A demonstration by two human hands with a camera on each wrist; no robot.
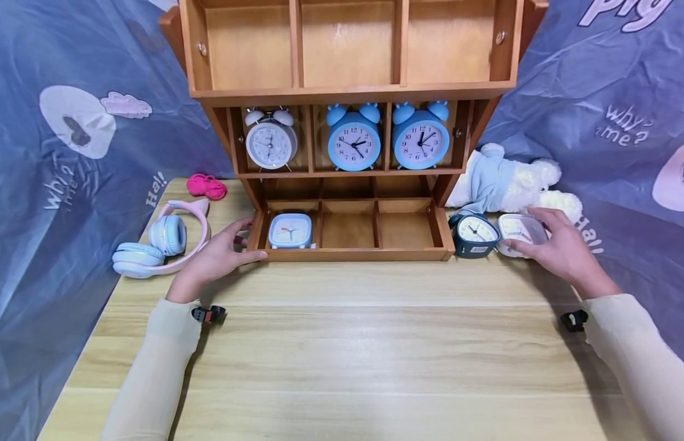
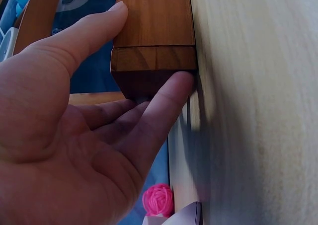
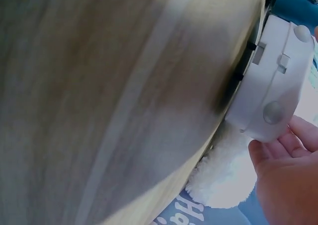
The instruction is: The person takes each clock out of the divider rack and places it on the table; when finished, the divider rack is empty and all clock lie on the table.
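Observation:
My left hand [image 1: 223,248] is at the left end of the wooden shelf [image 1: 355,254], thumb on its front edge and straight fingers against the end in the left wrist view. At the right, my right hand [image 1: 559,245] holds a white alarm clock [image 1: 520,229] by its right side, thumb in front and fingers over the back. A dark teal alarm clock [image 1: 475,236] stands between the shelf and the white clock. In the shelf's lower left compartment sits a pale blue square alarm clock [image 1: 290,231].
The middle row holds a white twin-bell clock [image 1: 271,144] and two blue twin-bell clocks [image 1: 354,144]. Headphones [image 1: 160,242] and pink yarn [image 1: 206,185] lie left; a white plush toy [image 1: 518,177] lies behind the right clocks. The wooden table [image 1: 353,343] spreads in front.

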